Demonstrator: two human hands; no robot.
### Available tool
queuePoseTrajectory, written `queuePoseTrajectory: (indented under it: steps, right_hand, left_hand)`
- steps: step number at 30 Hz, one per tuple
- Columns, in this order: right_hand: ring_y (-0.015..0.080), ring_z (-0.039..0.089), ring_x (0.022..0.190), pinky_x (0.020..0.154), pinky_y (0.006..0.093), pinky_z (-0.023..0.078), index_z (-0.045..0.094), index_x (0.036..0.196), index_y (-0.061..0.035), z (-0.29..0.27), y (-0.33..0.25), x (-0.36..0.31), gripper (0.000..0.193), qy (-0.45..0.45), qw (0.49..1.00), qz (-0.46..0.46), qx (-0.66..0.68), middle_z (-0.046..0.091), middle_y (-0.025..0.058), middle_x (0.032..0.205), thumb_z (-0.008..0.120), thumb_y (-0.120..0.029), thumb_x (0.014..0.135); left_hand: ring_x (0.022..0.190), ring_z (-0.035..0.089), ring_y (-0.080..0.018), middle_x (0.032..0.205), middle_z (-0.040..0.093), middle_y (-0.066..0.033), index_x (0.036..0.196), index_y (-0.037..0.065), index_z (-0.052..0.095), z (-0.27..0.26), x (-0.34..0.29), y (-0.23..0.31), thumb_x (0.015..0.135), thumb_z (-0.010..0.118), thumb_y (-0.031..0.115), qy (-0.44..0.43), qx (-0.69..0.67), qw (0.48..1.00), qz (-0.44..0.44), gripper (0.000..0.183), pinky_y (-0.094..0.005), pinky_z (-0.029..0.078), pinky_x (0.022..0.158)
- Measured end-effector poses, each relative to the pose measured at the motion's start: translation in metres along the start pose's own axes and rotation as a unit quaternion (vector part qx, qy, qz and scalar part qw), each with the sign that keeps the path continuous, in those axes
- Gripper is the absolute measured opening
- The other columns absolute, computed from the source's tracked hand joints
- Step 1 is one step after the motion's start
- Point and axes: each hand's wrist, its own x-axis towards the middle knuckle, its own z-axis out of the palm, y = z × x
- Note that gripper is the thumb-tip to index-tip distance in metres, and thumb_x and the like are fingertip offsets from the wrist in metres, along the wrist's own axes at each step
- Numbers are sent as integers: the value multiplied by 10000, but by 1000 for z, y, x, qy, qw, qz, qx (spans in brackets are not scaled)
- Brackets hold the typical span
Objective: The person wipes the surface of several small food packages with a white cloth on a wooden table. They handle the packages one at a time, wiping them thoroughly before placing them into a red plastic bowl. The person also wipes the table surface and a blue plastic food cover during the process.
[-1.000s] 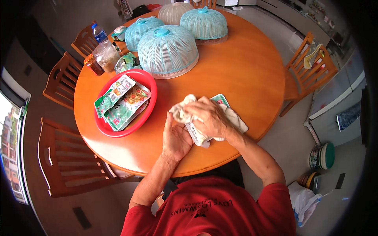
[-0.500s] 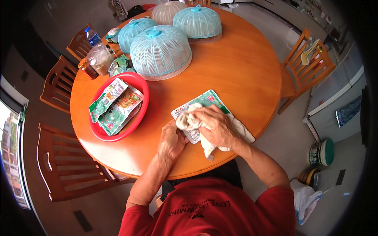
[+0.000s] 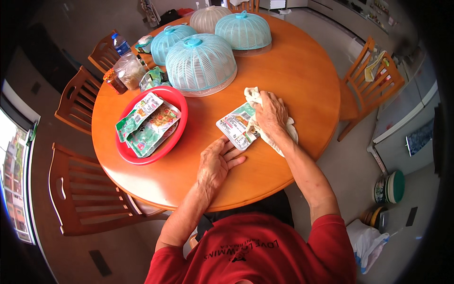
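A flat green-and-white printed food packet [image 3: 235, 124] lies on the wooden table in front of me. My right hand [image 3: 273, 113] is closed on a cream cloth [image 3: 289, 137], pressing it down along the packet's right side. One bunched end of the cloth sticks out past my fingers at the far edge. My left hand [image 3: 215, 163] rests at the packet's near left corner, fingers apart and fingertips at its edge. To the left, a red basin [image 3: 183, 106] holds several similar packets [image 3: 158, 124].
Blue mesh food covers [image 3: 201, 64] and a pale one [image 3: 208, 19] stand at the far side. A plastic jar [image 3: 130, 70], a red-lidded jar [image 3: 115, 81] and a water bottle [image 3: 121, 45] stand at the far left. Wooden chairs [image 3: 87, 189] surround the round table [image 3: 293, 71].
My right hand has moved away from me and to the right with the cloth, uncovering more of the packet, which now lies turned. My left hand's fingers have opened out.
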Motion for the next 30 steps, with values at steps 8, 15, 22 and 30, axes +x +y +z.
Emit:
queuePoseTrajectory:
  steps: [8, 15, 22, 30]
  right_hand:
    - [308, 557, 1035, 927, 395, 466, 640, 1134, -14, -41, -6, -49, 392, -167, 924, -261, 223, 641, 105, 1159, 595, 21, 746]
    - [341, 574, 988, 879, 441, 479, 625, 1156, -34, -30, -38, -52, 352, -159, 904, -281, 281, 641, 133, 1135, 579, -63, 808]
    - [312, 604, 929, 839, 441, 487, 612, 1102, -7, -19, -27, -25, 289, -178, 950, -246, 81, 647, 137, 1073, 642, -167, 864]
    - [284, 584, 938, 800, 449, 485, 588, 1076, -52, -61, 61, -38, 258, -55, 996, -49, -48, 644, 105, 1060, 647, -131, 838]
  left_hand:
    - [940, 693, -275, 1119, 659, -206, 1190, -102, 548, -6, 3, -4, 1020, 460, 172, -7, 69, 998, 1, 334, -375, 603, 798]
    - [896, 702, -267, 1049, 673, -168, 1115, -50, 584, 2, -2, 2, 1015, 465, 123, 10, 128, 992, -18, 233, -403, 611, 797]
    - [847, 709, -226, 979, 702, -157, 1074, -74, 611, -7, 1, -6, 1004, 495, 143, -7, 157, 988, -4, 255, -309, 591, 714]
    - [852, 712, -238, 1009, 699, -180, 1135, -98, 599, 4, -4, -6, 992, 484, 137, 22, 156, 987, 8, 298, -317, 597, 717]
